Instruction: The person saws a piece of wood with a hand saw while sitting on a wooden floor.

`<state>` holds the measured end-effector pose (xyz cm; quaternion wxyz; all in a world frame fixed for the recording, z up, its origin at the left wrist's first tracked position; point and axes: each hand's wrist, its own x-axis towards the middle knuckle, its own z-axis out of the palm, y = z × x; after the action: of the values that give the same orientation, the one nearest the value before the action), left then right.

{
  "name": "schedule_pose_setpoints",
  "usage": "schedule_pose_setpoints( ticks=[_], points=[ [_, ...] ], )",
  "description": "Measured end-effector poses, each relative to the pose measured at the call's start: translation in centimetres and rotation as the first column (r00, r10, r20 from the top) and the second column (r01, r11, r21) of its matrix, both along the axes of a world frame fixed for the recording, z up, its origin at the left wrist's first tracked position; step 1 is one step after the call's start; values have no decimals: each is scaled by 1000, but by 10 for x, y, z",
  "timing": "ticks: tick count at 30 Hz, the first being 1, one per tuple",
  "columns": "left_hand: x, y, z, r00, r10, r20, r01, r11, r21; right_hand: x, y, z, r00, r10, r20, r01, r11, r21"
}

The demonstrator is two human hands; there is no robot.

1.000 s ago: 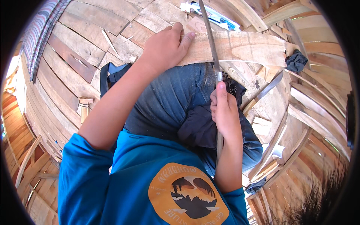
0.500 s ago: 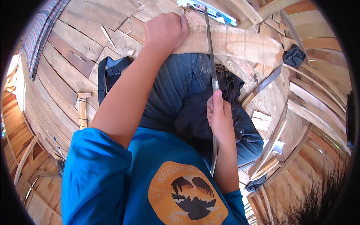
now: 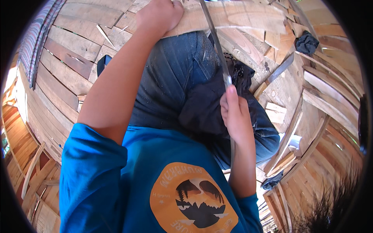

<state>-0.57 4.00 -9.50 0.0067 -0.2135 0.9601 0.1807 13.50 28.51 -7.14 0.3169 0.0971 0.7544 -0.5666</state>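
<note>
Plank flooring (image 3: 70, 39), dusty and gapped, spread around the seated person, with curved timber strips (image 3: 330, 105) at the right and a second long blade (image 3: 280, 72) lying on the floor. The pale board (image 3: 248, 15) lay crosswise beyond the dark-blue trousers (image 3: 165, 73), its near edge just over one leg; whether it rested on that leg could not be told. The left hand (image 3: 161, 16) had its fingers curled in tightly at the board's left end, the fingertips hidden. The right hand (image 3: 236, 114) was closed around the handle of a long knife (image 3: 214, 33), thumb laid forward against the metal collar, and the blade crossed over the board; contact between them was unclear. The board looked thin, dry and fairly light, stiff but likely to split along its grain, and best held at an end, clear of the edge. The knife seemed rigid and blade-heavy, so the safe hold was well behind the collar, fingers wrapped fully round the handle.
</note>
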Motion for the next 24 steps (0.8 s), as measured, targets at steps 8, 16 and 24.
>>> schedule_pose_setpoints(
  ticks=[8, 16, 24],
  points=[
    [-10, -3, -14, 1000, -13, 13, 12, 1000, 8, -41, -20, 6, 1000, -6, -22, 6, 999, 34],
    [-7, 0, 2, 999, 5, 32, -6, 999, 42, -5, -17, 11, 1000, 16, 0, -16, 999, -38],
    [-14, -5, 0, 993, 23, 113, -37, 992, 121, 43, -15, -7, 975, -81, -209, 79, 997, -16]
  ],
)
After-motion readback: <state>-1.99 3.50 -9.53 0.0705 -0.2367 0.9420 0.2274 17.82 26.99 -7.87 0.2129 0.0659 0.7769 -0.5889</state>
